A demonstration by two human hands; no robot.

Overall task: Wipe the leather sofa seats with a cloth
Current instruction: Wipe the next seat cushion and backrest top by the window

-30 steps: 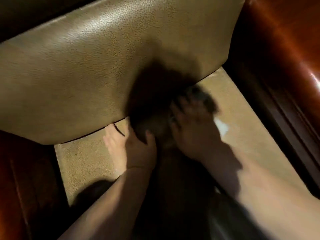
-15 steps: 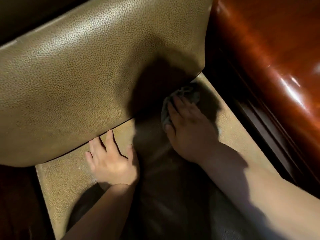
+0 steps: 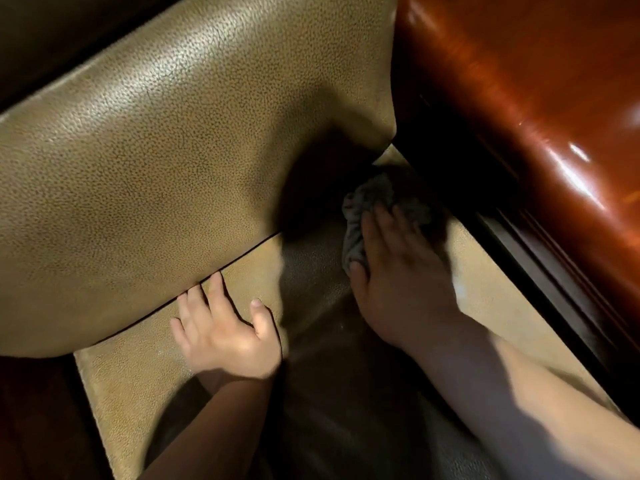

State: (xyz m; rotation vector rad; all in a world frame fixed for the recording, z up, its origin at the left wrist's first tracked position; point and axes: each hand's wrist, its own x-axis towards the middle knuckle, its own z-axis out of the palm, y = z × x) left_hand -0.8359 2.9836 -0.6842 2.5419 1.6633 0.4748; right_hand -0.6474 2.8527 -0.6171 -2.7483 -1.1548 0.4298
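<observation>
The tan pebbled leather seat (image 3: 131, 382) runs from lower left to the right under the backrest cushion (image 3: 145, 161). A grey cloth (image 3: 367, 216) lies bunched on the seat near its far right corner, in shadow. My right hand (image 3: 398, 278) presses flat on the cloth with fingers stretched out over it. My left hand (image 3: 225, 330) rests spread on the seat, fingertips at the seam where the backrest meets the seat. Part of the cloth is hidden under my right palm.
A glossy reddish-brown wooden armrest (image 3: 536, 109) rises on the right, with a dark wooden rail (image 3: 540, 289) along the seat edge. Dark wood frame (image 3: 34, 420) borders the seat at lower left. A deep shadow covers the seat's middle.
My right hand has slid the cloth toward the far right corner of the seat. My left hand has shifted left along the seam and lies flatter.
</observation>
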